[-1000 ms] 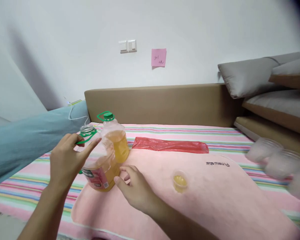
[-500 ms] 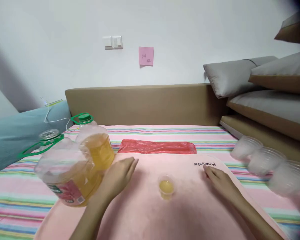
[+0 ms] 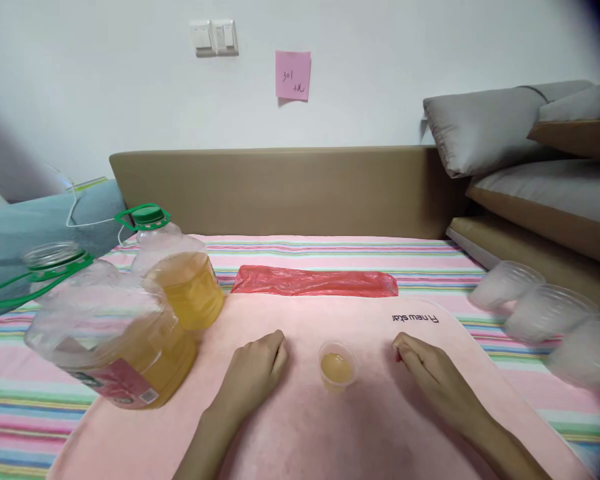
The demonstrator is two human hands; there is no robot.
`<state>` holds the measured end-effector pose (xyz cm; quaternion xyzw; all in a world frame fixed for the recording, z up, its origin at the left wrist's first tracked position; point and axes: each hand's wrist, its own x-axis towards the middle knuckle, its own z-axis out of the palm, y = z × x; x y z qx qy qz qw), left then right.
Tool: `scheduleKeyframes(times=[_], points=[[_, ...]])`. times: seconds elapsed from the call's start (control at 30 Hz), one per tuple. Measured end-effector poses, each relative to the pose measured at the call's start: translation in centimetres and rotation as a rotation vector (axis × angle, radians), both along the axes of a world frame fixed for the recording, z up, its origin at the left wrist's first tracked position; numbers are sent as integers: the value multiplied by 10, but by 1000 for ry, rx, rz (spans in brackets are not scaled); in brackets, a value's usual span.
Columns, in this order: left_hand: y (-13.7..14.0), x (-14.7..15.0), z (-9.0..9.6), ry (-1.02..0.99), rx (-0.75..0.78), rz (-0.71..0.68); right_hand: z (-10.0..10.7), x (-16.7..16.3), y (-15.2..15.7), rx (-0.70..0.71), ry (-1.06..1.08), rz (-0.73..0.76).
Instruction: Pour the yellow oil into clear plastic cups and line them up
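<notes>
A small round translucent plastic cup (image 3: 336, 385) of yellow liquid stands upright between 2 loosely fisted grips, nothing visible in either: left hand (image 3: 254, 368) at its 9 o'clock, right hand (image 3: 434, 368) at 3, about equally near. The soft pink cloth mat (image 3: 350, 440) gives room toward 6, ending near 12.

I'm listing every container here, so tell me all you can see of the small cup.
The small cup is round, see-through and plastic-looking, with a thin rim and no lid. It stands upright on the pink mat, partly filled with yellowish liquid, between the left hand and right hand; neither touches it.
</notes>
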<state>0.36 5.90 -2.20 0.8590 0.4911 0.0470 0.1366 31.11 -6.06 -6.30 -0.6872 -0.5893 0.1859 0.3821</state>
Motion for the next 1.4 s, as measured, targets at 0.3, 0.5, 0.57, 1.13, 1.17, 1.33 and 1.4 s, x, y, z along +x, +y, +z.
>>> scheduleKeyframes(times=[0.3,0.5,0.57,1.13,1.17,1.33,1.4], points=[[-9,7,-3,14,-24,-43,12,-22,2,106,199,56],[-8,9,-3,15,-27,-58,12,-32,3,118,218,75],[-9,9,-4,10,-25,-67,14,-35,4,119,244,81],[-9,11,-11,-20,-22,-80,9,-57,14,104,230,258],[-9,11,-11,-21,-23,-79,10,-57,14,106,221,257],[-8,11,-11,-25,-19,-78,9,-58,14,90,199,243],[-8,11,-11,-27,-17,-78,9,-58,14,70,204,252]])
